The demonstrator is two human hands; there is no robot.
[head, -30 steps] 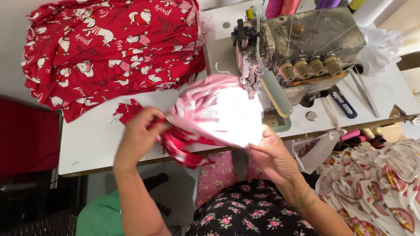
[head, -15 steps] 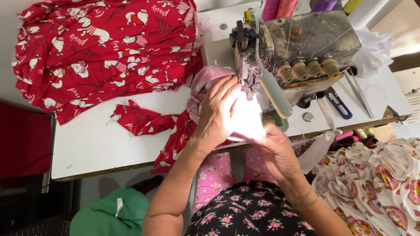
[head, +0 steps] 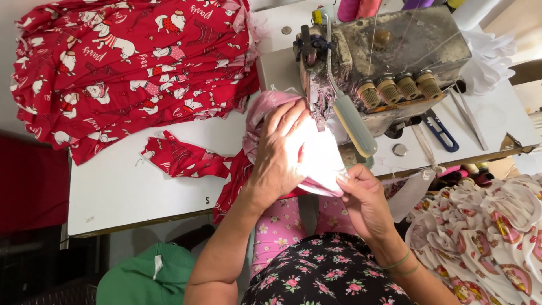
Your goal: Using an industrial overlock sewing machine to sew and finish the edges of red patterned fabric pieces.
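My left hand [head: 280,152] lies flat on a pink-and-red printed fabric piece [head: 319,161], pressing it down at the needle area of a worn overlock sewing machine [head: 389,56]. My right hand [head: 364,200] pinches the near edge of the same fabric at the table's front. The machine's lamp lights the cloth so brightly that its pattern washes out. A red part of the piece hangs over the table edge below my left wrist.
A pile of red printed garments [head: 130,62] covers the table's back left, with a red scrap [head: 180,158] in front of it. Blue-handled snips [head: 440,130] and tweezers [head: 468,116] lie right of the machine. White printed fabric [head: 485,237] is heaped at lower right, a green cloth [head: 147,277] at lower left.
My left hand moved from the left of the bunched fabric to lie flat on top of it at the machine. The fabric went up under the needle area; my right hand stayed at its near edge.
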